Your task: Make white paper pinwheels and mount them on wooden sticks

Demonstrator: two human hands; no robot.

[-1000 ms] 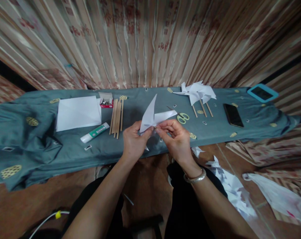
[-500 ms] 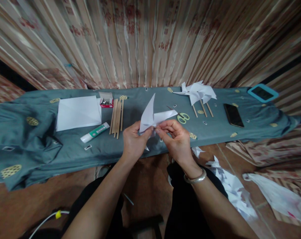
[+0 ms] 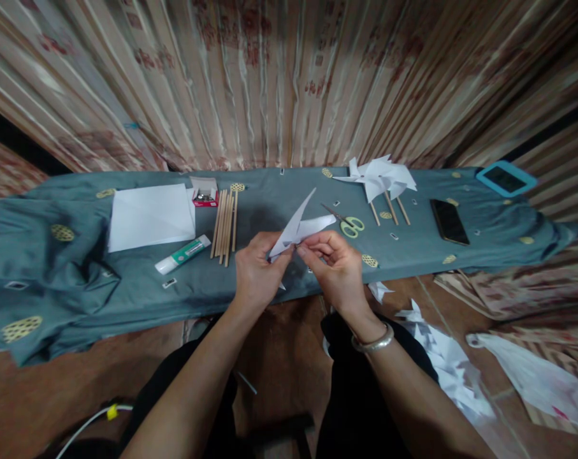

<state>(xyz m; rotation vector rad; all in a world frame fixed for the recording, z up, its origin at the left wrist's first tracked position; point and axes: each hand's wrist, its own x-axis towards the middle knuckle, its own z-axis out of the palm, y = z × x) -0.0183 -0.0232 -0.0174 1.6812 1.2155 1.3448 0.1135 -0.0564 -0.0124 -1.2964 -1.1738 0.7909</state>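
Observation:
A white paper pinwheel (image 3: 293, 226) is held over the table's front part, tilted, with one blade pointing up. My left hand (image 3: 259, 264) grips its lower left side, thumb near the centre. The fingers of my right hand (image 3: 334, 258) are pinched together at the pinwheel's middle, round something small and dark that I cannot make out. Green-handled scissors (image 3: 350, 226) lie just beyond the right hand. To the left are several wooden sticks (image 3: 224, 226) and a small open red-and-white box (image 3: 205, 192) with little metal pieces inside.
The table has a grey-green cloth (image 3: 279, 191). On it lie white paper sheets (image 3: 150, 217), a glue tube (image 3: 182, 254), finished pinwheels on sticks (image 3: 382, 175), a phone (image 3: 449, 221) and a blue-framed tablet (image 3: 506, 177). Cut paper (image 3: 446, 363) and a plastic bag (image 3: 532, 370) lie on the floor at right.
The pinwheel has tilted, its upright blade turning narrower and leaning to the right. Both hands keep nearly the same place and grip.

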